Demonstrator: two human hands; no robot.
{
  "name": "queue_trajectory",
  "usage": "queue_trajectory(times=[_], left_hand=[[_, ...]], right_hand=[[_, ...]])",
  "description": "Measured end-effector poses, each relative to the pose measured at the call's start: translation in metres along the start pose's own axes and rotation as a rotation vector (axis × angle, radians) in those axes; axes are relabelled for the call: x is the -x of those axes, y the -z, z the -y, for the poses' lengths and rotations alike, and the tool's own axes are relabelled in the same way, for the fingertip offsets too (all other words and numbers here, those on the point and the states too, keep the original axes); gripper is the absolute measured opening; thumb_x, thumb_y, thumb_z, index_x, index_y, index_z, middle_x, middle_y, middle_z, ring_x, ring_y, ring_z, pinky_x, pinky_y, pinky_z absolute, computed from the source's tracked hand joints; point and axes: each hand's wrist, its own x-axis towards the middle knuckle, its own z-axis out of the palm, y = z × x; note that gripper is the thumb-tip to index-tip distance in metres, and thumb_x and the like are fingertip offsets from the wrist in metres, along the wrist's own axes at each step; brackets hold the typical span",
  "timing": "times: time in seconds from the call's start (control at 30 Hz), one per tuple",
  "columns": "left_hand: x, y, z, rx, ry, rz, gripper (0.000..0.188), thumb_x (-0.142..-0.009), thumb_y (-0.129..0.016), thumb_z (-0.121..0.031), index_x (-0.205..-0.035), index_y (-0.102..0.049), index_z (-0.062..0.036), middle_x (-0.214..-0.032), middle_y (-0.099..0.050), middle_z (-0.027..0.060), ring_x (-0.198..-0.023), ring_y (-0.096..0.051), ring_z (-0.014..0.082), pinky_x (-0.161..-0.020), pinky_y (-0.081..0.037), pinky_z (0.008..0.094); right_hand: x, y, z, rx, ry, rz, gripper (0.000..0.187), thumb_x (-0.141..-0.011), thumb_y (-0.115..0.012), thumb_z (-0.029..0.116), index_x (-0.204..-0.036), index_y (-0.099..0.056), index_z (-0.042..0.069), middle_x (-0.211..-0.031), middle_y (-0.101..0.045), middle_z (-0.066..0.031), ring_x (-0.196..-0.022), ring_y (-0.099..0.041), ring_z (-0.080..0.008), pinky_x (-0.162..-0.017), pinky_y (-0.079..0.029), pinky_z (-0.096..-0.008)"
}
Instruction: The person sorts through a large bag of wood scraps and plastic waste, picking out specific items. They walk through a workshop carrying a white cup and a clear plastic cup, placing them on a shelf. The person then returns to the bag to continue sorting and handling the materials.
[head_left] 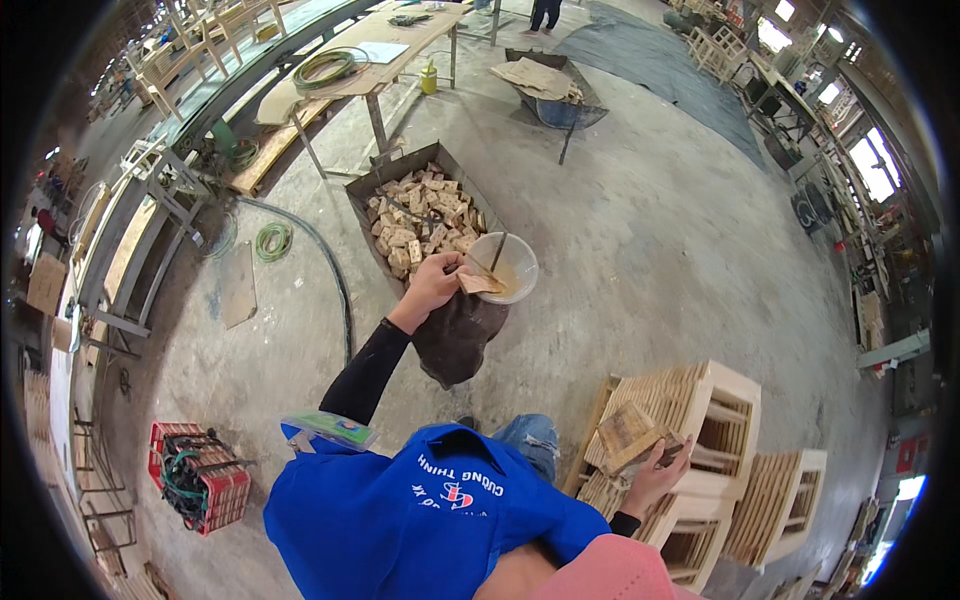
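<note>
My left hand (432,286) is closed on the edge of a small flat piece of wood (480,284), held at the near rim of a white bucket (522,262). Inside the bucket is some tan, watery-looking matter, and a thin dark stick (498,251) leans in it. Dark brown cloth (460,342) hangs or lies just below the bucket; what supports them is hidden. Over at the right, my right hand (655,482) grips a worn, thick wooden block (630,436) above stacked wooden frames (735,408).
A metal bin (362,192) full of small wood blocks (432,205) stands beyond the bucket. A wheelbarrow (580,110) stands farther off. At left are a red crate (228,497) with dark straps, a hose (335,265) and a worktable (400,45). More frames (780,500) stand at right.
</note>
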Motion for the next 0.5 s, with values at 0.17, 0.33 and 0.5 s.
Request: queue_trajectory(times=[0.17, 0.33, 0.5], left_hand=[[-0.150, -0.054, 0.011, -0.062, 0.020, -0.025, 0.014, -0.080, -0.062, -0.015, -0.078, -0.059, -0.0019, -0.071, -0.056, -0.0034, -0.069, -0.048, 0.0036, -0.064, -0.040, 0.0212], [-0.282, -0.091, 0.022, -0.104, 0.071, -0.225, 0.023, -0.080, -0.060, -0.022, -0.076, -0.060, 0.0013, -0.063, -0.056, 0.0006, -0.059, -0.049, 0.0067, -0.055, -0.039, 0.0241], [-0.397, -0.110, 0.023, -0.033, 0.140, -0.362, 0.019, -0.080, -0.061, -0.018, -0.075, -0.059, 0.0002, -0.065, -0.057, -0.0011, -0.060, -0.047, 0.0049, -0.055, -0.038, 0.0217]], right_hand=[[-0.143, -0.102, -0.015, -0.022, -0.064, 0.106, 0.049, -0.087, -0.056, 0.021, -0.129, -0.039, 0.004, -0.116, -0.046, -0.0198, -0.107, -0.046, -0.0332, -0.088, -0.039, -0.0401], [-0.296, -0.210, -0.030, -0.076, 0.017, 0.186, 0.050, -0.085, -0.057, 0.019, -0.130, -0.039, 0.006, -0.114, -0.045, -0.0195, -0.102, -0.047, -0.0326, -0.085, -0.040, -0.0394], [-0.450, -0.310, -0.011, -0.119, 0.139, 0.254, 0.051, -0.085, -0.057, 0.017, -0.131, -0.038, 0.007, -0.110, -0.045, -0.0184, -0.098, -0.048, -0.0305, -0.082, -0.041, -0.0368]])
